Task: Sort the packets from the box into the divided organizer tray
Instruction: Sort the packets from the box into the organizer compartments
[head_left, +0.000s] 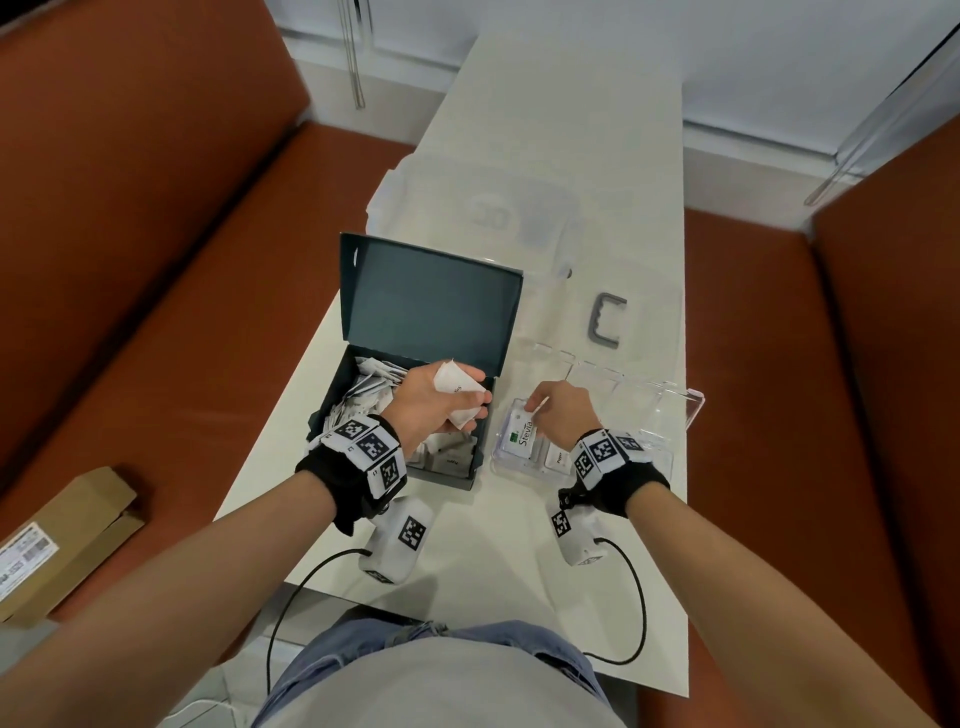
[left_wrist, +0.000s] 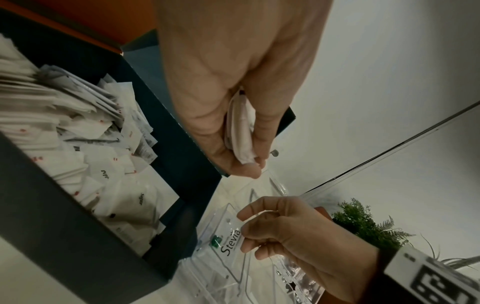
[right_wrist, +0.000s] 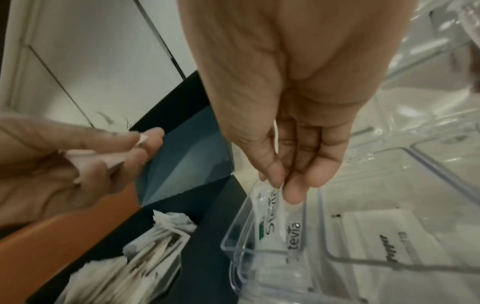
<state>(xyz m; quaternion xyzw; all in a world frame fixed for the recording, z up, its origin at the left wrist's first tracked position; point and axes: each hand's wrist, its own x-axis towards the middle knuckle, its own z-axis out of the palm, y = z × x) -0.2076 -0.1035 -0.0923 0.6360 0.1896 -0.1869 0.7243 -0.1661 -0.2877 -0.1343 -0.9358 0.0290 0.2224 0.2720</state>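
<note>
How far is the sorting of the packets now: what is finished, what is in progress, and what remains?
Done: a few packets lie in the near compartments of the organizer tray, among them a Pepper packet. In hand: the right hand lowers a Stevia packet into the near-left compartment, and the left hand holds several white packets. Left: the box holds a large pile.

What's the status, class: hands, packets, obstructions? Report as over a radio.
Left hand grips white packets above the box. Right hand pinches a Stevia packet in the organizer tray near-left compartment. Nothing obstructing.
</note>
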